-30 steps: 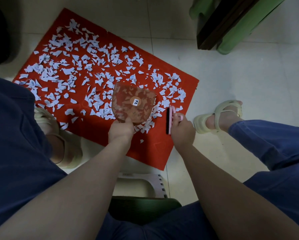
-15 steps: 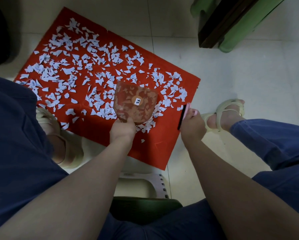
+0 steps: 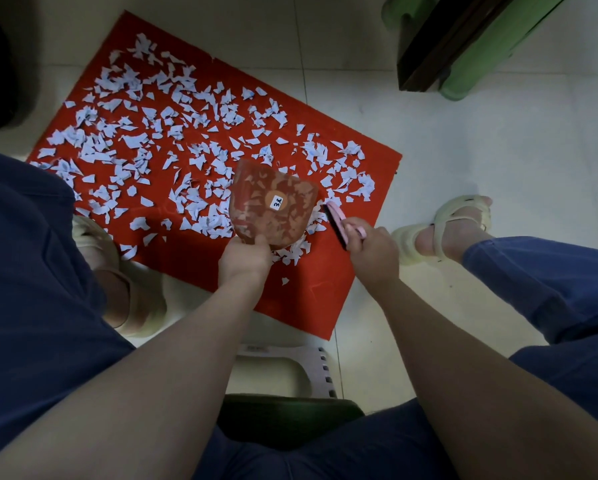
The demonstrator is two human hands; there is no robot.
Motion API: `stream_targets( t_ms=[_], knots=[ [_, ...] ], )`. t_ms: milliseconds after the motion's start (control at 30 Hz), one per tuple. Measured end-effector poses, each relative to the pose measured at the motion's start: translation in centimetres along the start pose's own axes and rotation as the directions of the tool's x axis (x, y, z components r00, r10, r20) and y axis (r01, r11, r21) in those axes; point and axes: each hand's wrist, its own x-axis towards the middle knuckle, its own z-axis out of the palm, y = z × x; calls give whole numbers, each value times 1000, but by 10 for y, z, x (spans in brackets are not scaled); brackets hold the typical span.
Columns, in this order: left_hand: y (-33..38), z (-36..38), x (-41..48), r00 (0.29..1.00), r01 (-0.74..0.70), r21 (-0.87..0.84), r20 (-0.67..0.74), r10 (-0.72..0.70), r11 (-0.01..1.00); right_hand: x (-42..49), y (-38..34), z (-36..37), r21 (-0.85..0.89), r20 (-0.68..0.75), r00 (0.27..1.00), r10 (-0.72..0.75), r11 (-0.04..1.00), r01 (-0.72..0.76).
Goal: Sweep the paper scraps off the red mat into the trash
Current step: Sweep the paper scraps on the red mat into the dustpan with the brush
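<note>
Scraps [image 3: 134, 140] of pale paper lie scattered over most of the mat [image 3: 311, 299], which lies flat on the tiled floor [image 3: 481, 150]. I note that its near right corner is almost bare. Left hand [image 3: 243, 261]: grip clenched on the near end of the dustpan [image 3: 273, 206], a translucent pan held over the scraps toward the mat's near edge, with a round sticker [image 3: 276, 202] on it. Right hand [image 3: 373, 252]: grip grasping the brush [image 3: 337, 221], pink back and dark bristles, just right of the dustpan, its tip among the scraps by the pan's right rim. I cannot tell whether the bristles touch the mat. A pale stool [image 3: 283, 372] stands just beyond the mat's near edge, between the person's knees.
</note>
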Motion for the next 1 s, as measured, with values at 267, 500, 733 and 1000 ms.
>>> stream_targets(
  t_ms=[267,500,733,1000],
  knots=[
    [0,1,3,1000,-4,27,-31,5,1000,14,7,-6,0,38,886,463,886,-463],
    [1,4,3,1000,-15,35,-22,16,999,13,-6,5,134,98,953,287,945,-298],
    [2,4,1,999,-26,56,-24,27,998,38,14,-7,-15,-29,869,494,869,-495],
    [2,7,4,998,-40,110,-46,46,993,36,17,3,46,118,961,248,966,-255]
  ],
)
